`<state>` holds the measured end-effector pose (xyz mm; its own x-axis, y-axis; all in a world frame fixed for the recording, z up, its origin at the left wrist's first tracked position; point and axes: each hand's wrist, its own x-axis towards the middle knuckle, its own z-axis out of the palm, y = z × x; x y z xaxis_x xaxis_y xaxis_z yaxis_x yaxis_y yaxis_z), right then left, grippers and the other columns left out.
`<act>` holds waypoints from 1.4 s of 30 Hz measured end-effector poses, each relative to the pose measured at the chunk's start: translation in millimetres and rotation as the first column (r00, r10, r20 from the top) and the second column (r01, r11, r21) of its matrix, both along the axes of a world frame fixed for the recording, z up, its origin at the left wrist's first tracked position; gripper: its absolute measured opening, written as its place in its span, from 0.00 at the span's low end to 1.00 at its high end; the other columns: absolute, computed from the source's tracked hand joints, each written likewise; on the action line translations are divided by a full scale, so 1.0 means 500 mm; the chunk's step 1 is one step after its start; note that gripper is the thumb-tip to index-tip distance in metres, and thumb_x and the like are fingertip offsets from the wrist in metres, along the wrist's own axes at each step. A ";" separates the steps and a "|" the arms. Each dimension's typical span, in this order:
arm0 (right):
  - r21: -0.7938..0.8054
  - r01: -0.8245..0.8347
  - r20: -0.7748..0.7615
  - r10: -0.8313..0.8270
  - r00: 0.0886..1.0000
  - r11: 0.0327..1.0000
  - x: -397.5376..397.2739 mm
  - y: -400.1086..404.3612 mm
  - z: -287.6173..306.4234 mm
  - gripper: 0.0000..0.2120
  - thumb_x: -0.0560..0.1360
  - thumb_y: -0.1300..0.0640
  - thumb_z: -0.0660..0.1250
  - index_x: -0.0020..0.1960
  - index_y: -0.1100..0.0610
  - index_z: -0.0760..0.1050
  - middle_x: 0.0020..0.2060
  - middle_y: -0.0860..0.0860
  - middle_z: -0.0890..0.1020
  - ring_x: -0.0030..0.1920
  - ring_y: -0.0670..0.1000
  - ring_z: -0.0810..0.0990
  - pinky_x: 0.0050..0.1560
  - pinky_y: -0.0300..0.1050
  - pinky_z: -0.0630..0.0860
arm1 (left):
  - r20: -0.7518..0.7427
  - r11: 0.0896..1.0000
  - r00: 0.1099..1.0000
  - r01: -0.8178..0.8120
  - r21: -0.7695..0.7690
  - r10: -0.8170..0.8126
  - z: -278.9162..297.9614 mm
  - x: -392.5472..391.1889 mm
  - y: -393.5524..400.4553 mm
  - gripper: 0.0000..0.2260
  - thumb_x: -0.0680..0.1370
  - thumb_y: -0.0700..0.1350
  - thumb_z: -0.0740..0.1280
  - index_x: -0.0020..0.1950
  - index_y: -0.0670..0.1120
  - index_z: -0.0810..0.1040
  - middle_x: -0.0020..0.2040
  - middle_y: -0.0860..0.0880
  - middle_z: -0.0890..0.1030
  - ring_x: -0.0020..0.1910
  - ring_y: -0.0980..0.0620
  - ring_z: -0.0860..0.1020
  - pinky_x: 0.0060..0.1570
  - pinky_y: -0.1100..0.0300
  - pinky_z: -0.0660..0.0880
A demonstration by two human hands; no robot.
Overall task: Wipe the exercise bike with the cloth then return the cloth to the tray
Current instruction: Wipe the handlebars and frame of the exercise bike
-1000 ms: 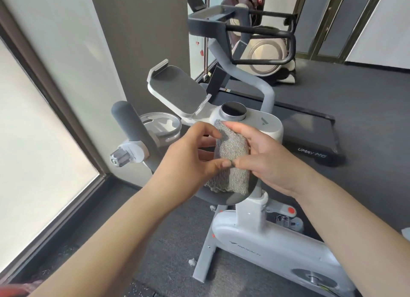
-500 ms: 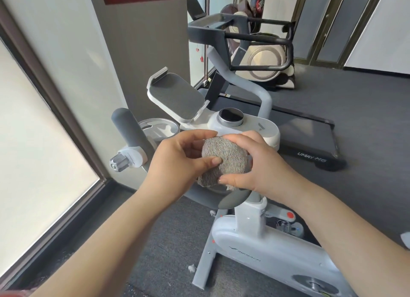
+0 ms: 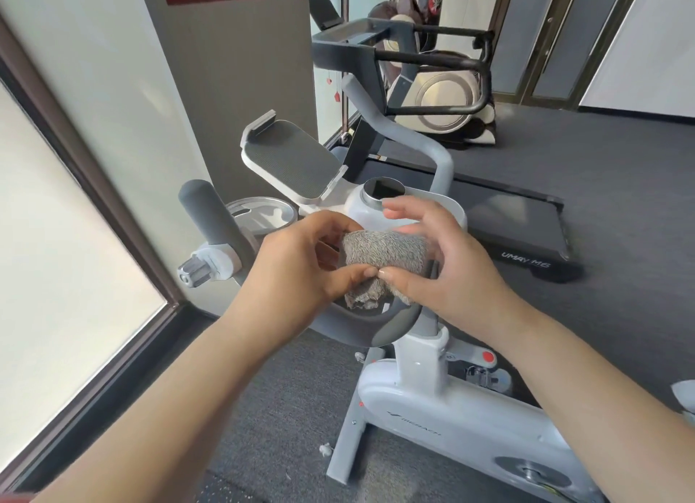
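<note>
A grey fuzzy cloth (image 3: pixel 383 256) is bunched up in front of the white exercise bike (image 3: pixel 443 423), just above its grey handlebar loop. My left hand (image 3: pixel 301 269) pinches the cloth's left side between thumb and fingers. My right hand (image 3: pixel 443 265) holds its right side with the thumb underneath; the upper fingers are spread and lifted over the cloth, near the round display dial (image 3: pixel 383 190). The bike's tablet holder (image 3: pixel 289 162) and cup holder (image 3: pixel 259 213) lie behind my hands. No tray is in view.
A frosted window with a dark frame (image 3: pixel 75 239) runs along the left. A black treadmill (image 3: pixel 500 216) lies behind the bike, with a massage chair (image 3: pixel 440 100) further back. The grey handlebar grip (image 3: pixel 210 216) sticks up at left. Dark carpet covers the floor.
The cloth went from a flat folded strip to a rounded bundle, now spread wider between both hands. My right fingers have lifted and opened over it. The view has shifted slightly downward.
</note>
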<state>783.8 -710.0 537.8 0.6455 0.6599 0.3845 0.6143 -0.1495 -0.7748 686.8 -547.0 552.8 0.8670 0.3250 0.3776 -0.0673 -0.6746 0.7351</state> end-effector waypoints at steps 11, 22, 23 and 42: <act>-0.160 0.136 0.023 -0.135 0.991 0.978 0.002 -0.011 -0.001 0.27 0.65 0.54 0.77 0.58 0.39 0.68 0.48 0.39 0.75 0.51 0.35 0.74 0.49 0.29 0.66 | 0.092 0.955 0.987 -0.105 -0.276 0.135 0.025 -0.025 0.011 0.11 0.71 0.47 0.74 0.48 0.50 0.75 0.40 0.53 0.85 0.41 0.56 0.83 0.44 0.59 0.78; -0.397 0.216 0.263 -0.115 0.958 0.892 0.077 -0.037 -0.045 0.23 0.69 0.67 0.72 0.58 0.44 0.79 0.52 0.42 0.73 0.55 0.46 0.73 0.55 0.32 0.63 | 0.229 0.844 0.861 -0.498 0.199 0.454 0.012 -0.070 0.097 0.07 0.76 0.48 0.68 0.53 0.50 0.77 0.50 0.58 0.76 0.58 0.49 0.73 0.57 0.58 0.69; -0.408 0.210 0.261 -0.107 0.959 0.889 0.077 -0.036 -0.054 0.24 0.69 0.66 0.71 0.59 0.43 0.78 0.52 0.42 0.72 0.55 0.46 0.73 0.55 0.35 0.64 | 0.225 0.834 0.857 -0.507 0.216 0.463 0.008 -0.070 0.098 0.08 0.76 0.48 0.68 0.54 0.50 0.77 0.50 0.58 0.75 0.59 0.49 0.71 0.57 0.63 0.65; -0.088 0.377 0.210 -0.353 0.912 0.922 0.084 -0.001 -0.106 0.09 0.66 0.52 0.73 0.44 0.54 0.77 0.44 0.48 0.77 0.46 0.48 0.76 0.50 0.47 0.73 | 0.220 0.815 0.891 -0.452 0.363 0.396 -0.026 -0.063 0.094 0.09 0.76 0.50 0.67 0.53 0.47 0.76 0.63 0.49 0.75 0.67 0.41 0.66 0.64 0.42 0.65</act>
